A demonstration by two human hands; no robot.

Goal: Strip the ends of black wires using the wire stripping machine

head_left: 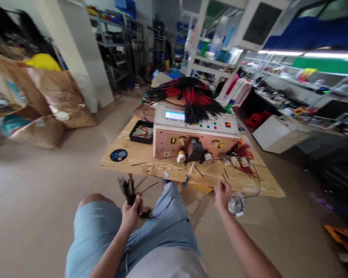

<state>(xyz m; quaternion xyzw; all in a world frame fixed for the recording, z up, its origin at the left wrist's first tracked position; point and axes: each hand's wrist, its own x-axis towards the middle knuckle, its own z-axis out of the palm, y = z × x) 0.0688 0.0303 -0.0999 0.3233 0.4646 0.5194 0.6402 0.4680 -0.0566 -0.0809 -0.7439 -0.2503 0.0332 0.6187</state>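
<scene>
My left hand [131, 211] is closed around a bundle of thin black wires [127, 190], held upright above my lap. One loose black strand sticks out to the right of it, and another curves down over my thigh. My right hand [222, 193] is at the table's front edge with its fingers pinched together; what they hold, if anything, is too small to make out. Short dark pieces of wire [226, 174] show just beyond its fingertips. Behind both hands stands a bench machine [169, 141] with a lit display and a dark block on its front.
Black and red wires [188, 94] are heaped on the machine. On the wooden table [142, 164] are a black tray [133, 138], a round dark sticker [118, 155], cutters [186, 180] and white spools [234, 161]. A foil-like bundle [237, 204] hangs beside my right hand. Sacks [40, 131] stand left.
</scene>
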